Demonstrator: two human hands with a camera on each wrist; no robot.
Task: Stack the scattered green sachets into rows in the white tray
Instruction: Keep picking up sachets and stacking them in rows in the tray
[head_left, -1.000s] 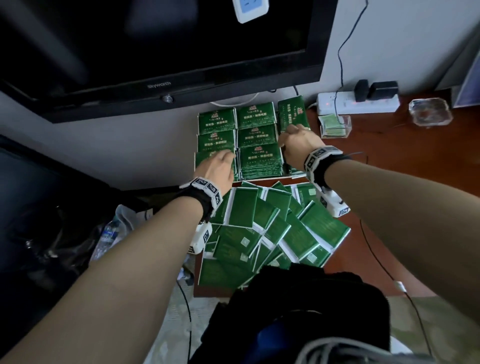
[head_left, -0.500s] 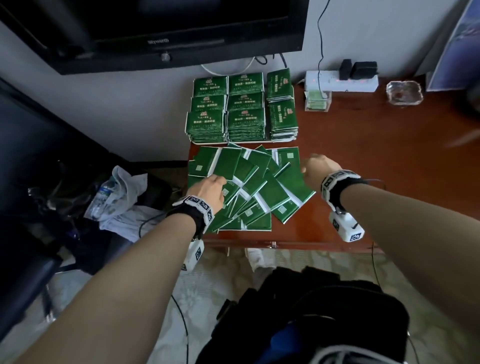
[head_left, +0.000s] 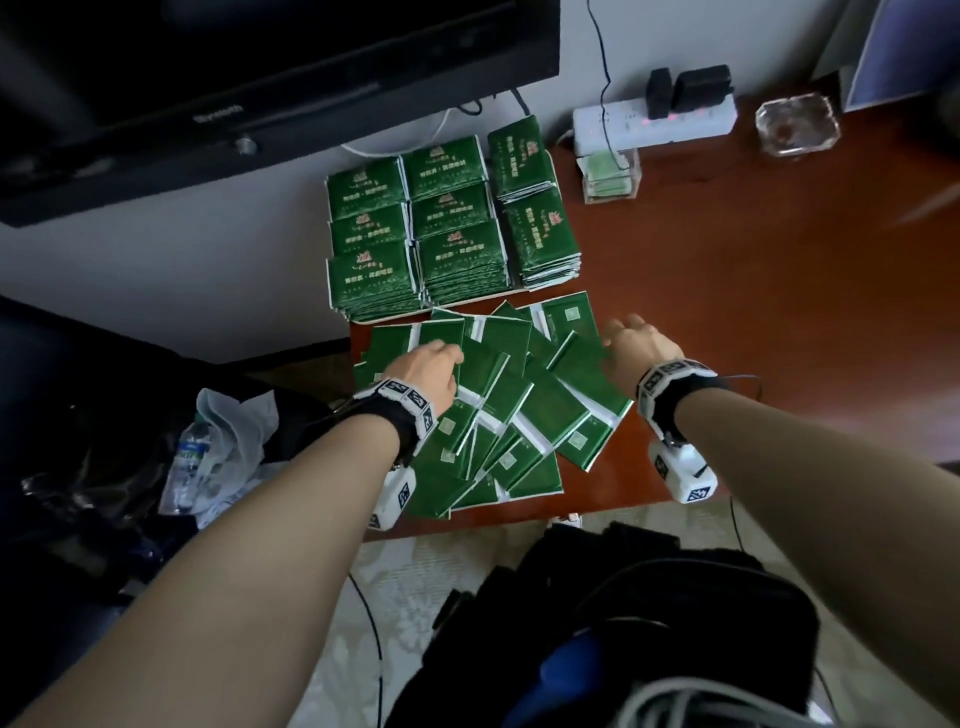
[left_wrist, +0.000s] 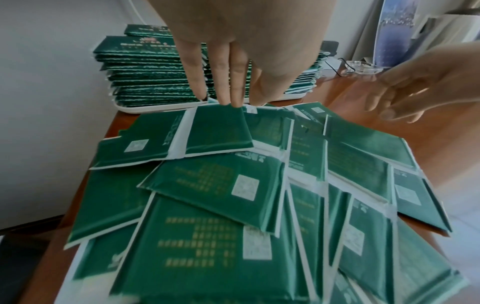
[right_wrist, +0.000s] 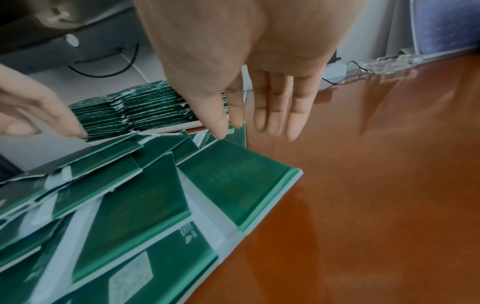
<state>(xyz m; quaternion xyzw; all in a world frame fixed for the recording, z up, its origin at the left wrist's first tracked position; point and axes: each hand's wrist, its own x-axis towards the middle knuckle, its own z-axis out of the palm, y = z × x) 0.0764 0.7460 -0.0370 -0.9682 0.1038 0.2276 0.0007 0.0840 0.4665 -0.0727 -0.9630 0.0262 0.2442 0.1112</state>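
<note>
Stacked green sachets (head_left: 452, 228) fill the white tray (left_wrist: 155, 108) in three rows at the back of the brown table. In front of it, several loose sachets (head_left: 509, 410) lie overlapping, backs up. My left hand (head_left: 441, 358) is over the pile's left part. In the left wrist view its straight fingers (left_wrist: 228, 96) touch the far edge of one loose sachet (left_wrist: 221, 131). My right hand (head_left: 623, 338) hovers at the pile's right edge with its fingers straight, and its thumb tip (right_wrist: 219, 131) touches the corner of a sachet (right_wrist: 233, 170). Neither hand holds anything.
A dark TV (head_left: 260, 62) hangs over the tray. At the back right are a white power strip (head_left: 654, 124), a small clear box (head_left: 610, 174) and a glass ashtray (head_left: 797, 124). Bare tabletop (head_left: 779, 312) extends right. A bottle and bags (head_left: 192, 452) lie on the floor at left.
Both hands have come back from the tray's stacks to the loose pile. The left one now touches a sachet, and the right one has reached the pile's right edge.
</note>
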